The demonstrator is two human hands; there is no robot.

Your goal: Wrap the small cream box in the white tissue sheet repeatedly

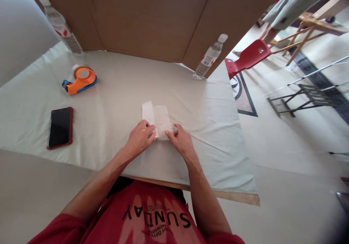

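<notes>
A thin white sheet of tissue-like paper [163, 115] lies on the cloth before me, with a folded white strip [148, 110] along its left side. My left hand [139, 136] is closed, its fingertips pinching a small, pale patterned piece [156, 132] at the paper's lower middle. What that piece is I cannot make out, as the fingers partly cover it. At the sheet's right edge is my right hand [181, 141], thumb and forefinger apart. Its thumb tip touches the sheet or rests just over it.
An orange tape dispenser [84, 78] and a phone [60, 127] lie left on the cloth-covered table [114, 102]. Two water bottles [63, 29] [209, 59] stand against a brown cardboard panel [147, 18]. Beyond the right edge are a red chair [249, 56], a folding stool [313, 95] and a person's legs.
</notes>
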